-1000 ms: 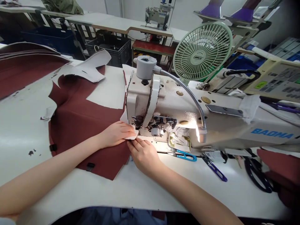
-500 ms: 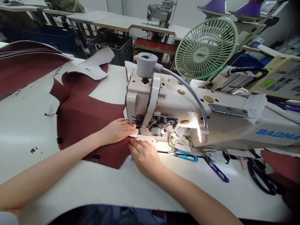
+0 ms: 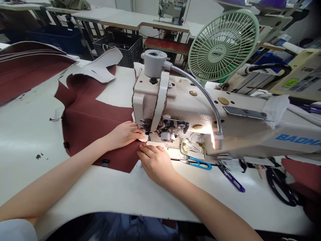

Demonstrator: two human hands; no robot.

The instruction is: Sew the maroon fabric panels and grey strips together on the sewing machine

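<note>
The left hand (image 3: 122, 135) lies flat with fingers together, pressing on the maroon fabric panel (image 3: 95, 130), its fingertips reaching a white strip (image 3: 142, 138) at the panel's edge beside the presser foot (image 3: 165, 136). The right hand (image 3: 156, 164) rests just below it with fingers loosely curved and slightly apart, tips on the panel's near corner; no pinch is visible. The panel lies mostly left of and under both hands, its right edge running in beneath the sewing machine head (image 3: 150, 100). Two small black tabs (image 3: 105, 163) sit on it near the left forearm. Right of the right hand, blue thread snips (image 3: 198, 164) and purple-handled snips (image 3: 232, 179) lie on the white work table (image 3: 100, 190). Dark-handled shears (image 3: 278, 187) lie nearer the table's right edge. A stack of maroon panels (image 3: 25, 67) lies at the far left corner, with a white cut-out piece (image 3: 97, 68) near it. A green fan (image 3: 223, 36) stands behind the machine.
</note>
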